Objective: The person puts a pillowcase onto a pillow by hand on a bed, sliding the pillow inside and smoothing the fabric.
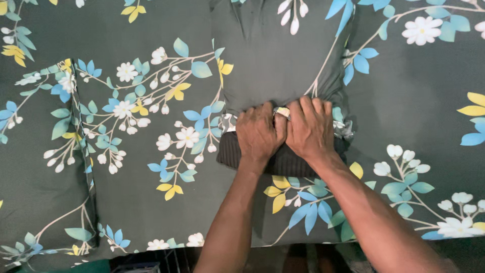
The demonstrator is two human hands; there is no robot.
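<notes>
**Two hands pushing a pillow into its floral cover**

Near the middle of the bed, seen from the head camera, lies a dark green fabric pillow cover printed with white flowers and blue and yellow leaves (273, 55). It rests on a bedsheet of the same dark green floral cloth (419, 101), so the two are hard to separate by eye. The open mouth of the cover points toward the near edge of the bed. From this mouth comes out the end of a dark pillow with fine stripes (288, 163), only partly inside.

The left hand (258, 132) and the right hand (310, 129) are side by side, touching each other, just on the mouth of the cover. Both are curled, fingers bent down and pressed on the bunched edge of the cloth. Between them a small piece of the lighter inner side of the hem (282, 111) is visible. If the fingers really pinch this hem or only press on it, I cannot tell.

At the left side of the bed a second cushion in the same print (45, 151) lies well apart from the hands.

My judgement about risk: the cloth is gathered tight at the mouth, so a strong pull could strain the seam, or the hem could slip from the fingers and the pillow stay half outside. Also the corners inside may fold, because the hands hold only the middle.
</notes>
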